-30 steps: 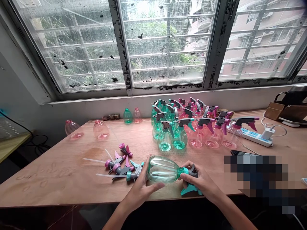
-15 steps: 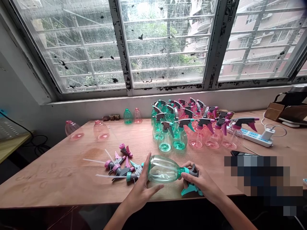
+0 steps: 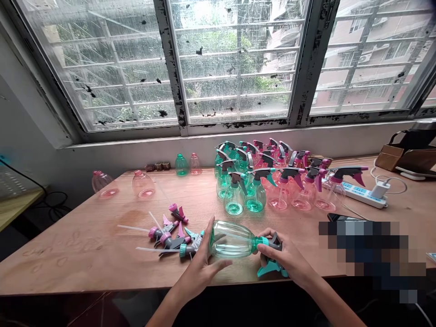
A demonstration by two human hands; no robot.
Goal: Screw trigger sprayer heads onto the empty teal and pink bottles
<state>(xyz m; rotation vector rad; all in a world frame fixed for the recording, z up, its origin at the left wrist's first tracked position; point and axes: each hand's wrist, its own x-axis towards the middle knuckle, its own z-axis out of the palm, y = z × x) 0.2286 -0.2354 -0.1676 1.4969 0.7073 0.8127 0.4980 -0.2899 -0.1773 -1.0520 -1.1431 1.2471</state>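
Observation:
A clear green spray bottle (image 3: 231,239) lies sideways in the air above the table's front edge, its base to the left. My left hand (image 3: 200,263) cups the base end, fingers behind it and thumb stretched below. My right hand (image 3: 286,258) is closed round the neck end, thumb and fingers on the teal collar of the dark grey trigger sprayer (image 3: 274,268), whose teal trigger points down. Just left of my left hand lies a pile of loose trigger sprayers (image 3: 170,236), pink and teal, with thin white dip tubes.
Several assembled green spray bottles (image 3: 235,200) and pink spray bottles (image 3: 303,195) stand at the back right. Pink bottles without tops (image 3: 143,185) stand at left; a topless green bottle (image 3: 181,165) is by the wall. A power strip (image 3: 364,195) and a phone (image 3: 344,218) lie right.
The bottle has rolled slightly about its length, and the tube inside now shows more clearly. Both hands keep nearly the same place and grip.

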